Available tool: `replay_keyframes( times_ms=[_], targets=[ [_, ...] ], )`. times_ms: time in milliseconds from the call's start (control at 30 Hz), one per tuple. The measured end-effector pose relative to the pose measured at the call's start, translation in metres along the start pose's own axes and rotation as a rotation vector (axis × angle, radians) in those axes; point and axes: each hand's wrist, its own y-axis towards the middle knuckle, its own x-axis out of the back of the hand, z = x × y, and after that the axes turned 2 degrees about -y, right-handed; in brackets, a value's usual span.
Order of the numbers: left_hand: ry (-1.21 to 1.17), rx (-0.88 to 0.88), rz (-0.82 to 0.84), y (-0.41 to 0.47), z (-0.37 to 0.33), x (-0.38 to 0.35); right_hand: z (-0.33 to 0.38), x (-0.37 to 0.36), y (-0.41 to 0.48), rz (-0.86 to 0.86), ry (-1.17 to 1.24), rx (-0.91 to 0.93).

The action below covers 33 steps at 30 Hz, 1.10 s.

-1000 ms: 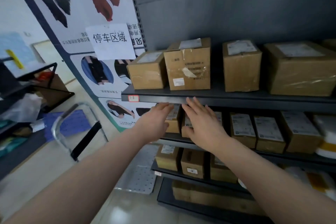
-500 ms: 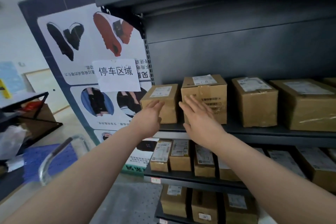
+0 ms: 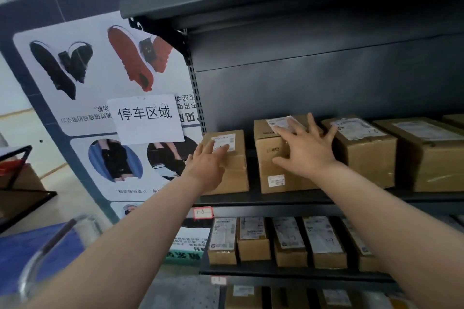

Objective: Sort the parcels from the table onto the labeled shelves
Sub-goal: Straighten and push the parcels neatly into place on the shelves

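**Item 1. Shelving unit** [image 3: 326,83]: dark grey metal with several tiers. The upper shelf board [image 3: 276,202] is loaded with a row of brown parcels. The table is not in view.

**Item 2. Poster panel** [image 3: 82,32]: fixed to the left end of the unit and printed with shoes. A paper sign [image 3: 147,119] is stuck over it.

**Item 3. Large parcel** [image 3: 431,158]: furthest right in the upper row. A medium parcel [image 3: 366,158] is set just beside it.

**Item 4. Tall parcel** [image 3: 263,170]: second from the left, label on top. It is covered across its upper front edge by the right hand [image 3: 307,153]. The fingers are spread and straight and nothing is clasped.

**Item 5. Small parcel** [image 3: 234,178]: at the left end, apart from the tall parcel by a narrow gap. Its near top corner is touched by the left hand [image 3: 207,168]. The fingers are extended flat and not closed round it.

**Item 6. Lower row of small parcels** [image 3: 253,241]: packed side by side one tier down.

**Item 7. Red-edged shelf tag** [image 3: 203,213]: clipped to the board's front lip. Its writing is too small to be read.

**Handling note:** the step is judged to be seating and squaring the two left-hand parcels.
- Pressure is best applied low and evenly with the flat palms, so that the tall parcel is slid back and not tipped.
- The front faces are best brought level with the neighbouring parcels.
- The top labels should be left uncovered and readable.
- The tag should be checked against each label before the hands are taken away.
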Motion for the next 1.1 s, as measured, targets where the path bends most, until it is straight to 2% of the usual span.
replay_keyframes(
  times_ms=[100,200,367,1100],
  targets=[
    [-0.004,-0.009,0.043,0.011,0.002,-0.002,-0.008,0.004,0.007,0.065,0.122,-0.013],
    [-0.039,-0.066,0.045,0.013,0.008,-0.002,0.000,0.006,0.009,0.038,0.178,0.024],
    [-0.064,-0.054,0.079,0.003,0.022,0.004,0.013,0.008,0.006,0.024,0.250,0.012],
    [-0.126,0.005,0.048,-0.015,0.027,0.005,0.035,0.008,-0.003,-0.020,0.278,0.019]
  ],
)
